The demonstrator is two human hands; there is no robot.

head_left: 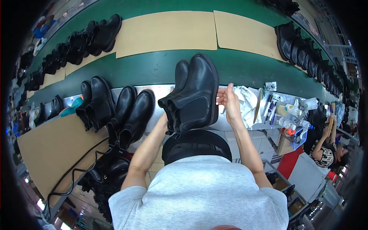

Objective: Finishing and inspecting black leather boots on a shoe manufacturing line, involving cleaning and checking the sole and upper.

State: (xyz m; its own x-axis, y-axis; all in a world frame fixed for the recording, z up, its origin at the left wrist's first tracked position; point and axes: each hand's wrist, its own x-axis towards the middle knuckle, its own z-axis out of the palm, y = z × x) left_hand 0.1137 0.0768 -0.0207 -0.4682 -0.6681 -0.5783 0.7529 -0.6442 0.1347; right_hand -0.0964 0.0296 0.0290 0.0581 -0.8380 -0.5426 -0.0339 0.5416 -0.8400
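Observation:
I hold a pair of black ankle boots [193, 94] together in front of me, toes pointing away over the green belt [153, 69]. My left hand [165, 119] is under the boots' shafts, mostly hidden by them. My right hand [228, 103] presses flat against the soles on the right side, fingers spread. Two more pairs of black boots [115, 111] lie on the metal ledge [153, 115] to my left.
Cardboard sheets [168, 32] lie on the belt, with rows of black boots at far left [73, 46] and far right [306, 50]. A white cloth [245, 103], bottles and tools [287, 113] sit to my right. Another person [326, 149] sits at lower right.

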